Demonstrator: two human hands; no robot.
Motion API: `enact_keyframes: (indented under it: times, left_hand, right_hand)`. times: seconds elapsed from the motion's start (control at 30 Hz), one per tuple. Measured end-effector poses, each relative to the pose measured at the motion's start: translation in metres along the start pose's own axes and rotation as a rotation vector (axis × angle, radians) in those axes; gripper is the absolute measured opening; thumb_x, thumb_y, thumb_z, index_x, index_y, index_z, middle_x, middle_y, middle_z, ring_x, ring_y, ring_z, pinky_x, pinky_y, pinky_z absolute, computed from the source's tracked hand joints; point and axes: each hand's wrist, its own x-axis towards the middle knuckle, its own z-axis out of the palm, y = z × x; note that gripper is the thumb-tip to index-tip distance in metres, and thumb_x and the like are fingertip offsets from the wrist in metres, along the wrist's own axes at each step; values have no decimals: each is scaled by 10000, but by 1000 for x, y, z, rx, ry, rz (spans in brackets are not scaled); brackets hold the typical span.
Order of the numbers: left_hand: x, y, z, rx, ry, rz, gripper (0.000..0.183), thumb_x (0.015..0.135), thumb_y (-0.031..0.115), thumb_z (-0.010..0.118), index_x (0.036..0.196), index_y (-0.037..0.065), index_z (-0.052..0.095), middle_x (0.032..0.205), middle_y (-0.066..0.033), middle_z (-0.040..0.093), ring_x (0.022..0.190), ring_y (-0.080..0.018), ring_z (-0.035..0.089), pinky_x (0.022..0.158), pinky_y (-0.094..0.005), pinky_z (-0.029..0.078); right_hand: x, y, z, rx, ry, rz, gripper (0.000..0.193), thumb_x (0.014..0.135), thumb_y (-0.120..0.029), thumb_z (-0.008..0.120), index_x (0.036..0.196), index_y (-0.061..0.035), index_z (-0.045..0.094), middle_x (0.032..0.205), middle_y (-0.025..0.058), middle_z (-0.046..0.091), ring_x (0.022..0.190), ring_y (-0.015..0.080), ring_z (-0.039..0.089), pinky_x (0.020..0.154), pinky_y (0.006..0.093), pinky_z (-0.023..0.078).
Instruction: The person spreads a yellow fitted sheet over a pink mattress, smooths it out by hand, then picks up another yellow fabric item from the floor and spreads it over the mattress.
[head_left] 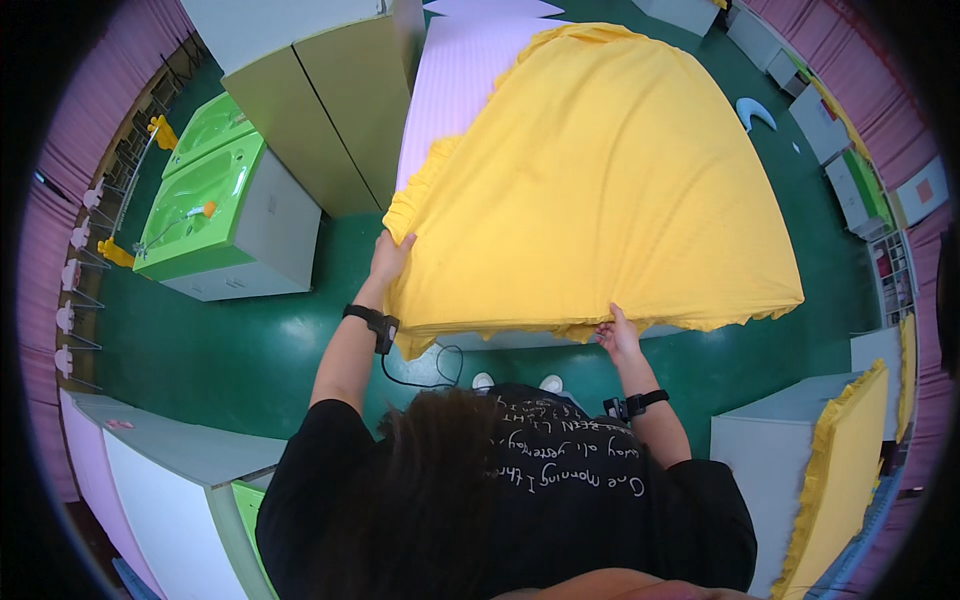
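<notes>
Two sets of fingers pinch the frilled hem of a bright yellow fitted bedsheet (610, 190) at the near end of a bed: the left hand (388, 258) clenches the ruffled edge at the corner, while the right hand (618, 335) grips the hem along the foot, both wrists in black bands. The sheet lies stretched over most of the pale lilac mattress (450, 90), whose far left strip is still bare. From here the taut cloth could spring off the near corner if either grip loosens, and the gathered frill at the left looks liable to bunch instead of seating under the mattress edge. A thin black cable (425, 375) loops on the green floor (250, 340) by the person's feet, a possible snag. To the left stand a green moulded basin unit (205, 195), apparently empty but for a small orange piece, and an olive cabinet (320, 100); another yellow-frilled pad (845, 470) leans against a white box at right.
</notes>
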Motion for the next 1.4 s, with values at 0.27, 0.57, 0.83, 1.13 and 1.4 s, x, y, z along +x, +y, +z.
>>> enact_keyframes:
  times: [0.27, 0.57, 0.83, 1.13, 1.4]
  left_hand:
    - [-59, 29, -7, 176, -37, -102, 593, 763, 444, 596, 1070, -41, 446, 1034, -214, 569, 986, -329, 545, 813, -400, 422]
    - [-191, 77, 64, 87, -113, -172, 616, 765, 412, 604, 1157, -29, 425, 1011, -221, 584, 979, -337, 552, 820, -391, 424]
    - [-328, 160, 215, -507, -215, -26, 522, 799, 126, 609, 1232, -19, 356, 1163, -116, 518, 1048, -207, 510, 860, -317, 424]
    - [-327, 245, 215, -542, -960, 5, 558, 787, 335, 599, 1218, 30, 418, 1124, -75, 534, 955, -156, 519, 754, -296, 444]
    - [-158, 172, 174, -450, -227, -287, 412, 804, 380, 532, 955, -4, 538, 840, -72, 568, 718, -166, 565, 579, -285, 470]
  right_hand:
    - [0, 4, -38, 1, 43, -38, 339, 813, -358, 556, 721, -46, 462, 564, 51, 471, 510, 178, 505, 469, 302, 424]
    - [-8, -16, -161, -48, 182, -219, 263, 832, -321, 529, 792, -70, 463, 530, 21, 431, 450, 139, 447, 425, 288, 393]
    - [46, -83, -324, -4, 369, -474, 383, 872, -195, 427, 1171, 43, 439, 1126, 127, 521, 983, 228, 514, 823, 339, 427]
    - [28, -118, -419, -50, 267, -404, 462, 853, -288, 542, 1196, -23, 382, 1117, 97, 489, 966, 203, 499, 758, 338, 454]
    - [-99, 3, -351, -245, -69, -184, 489, 849, -281, 556, 1221, -49, 341, 1165, 94, 472, 1017, 192, 489, 746, 331, 460]
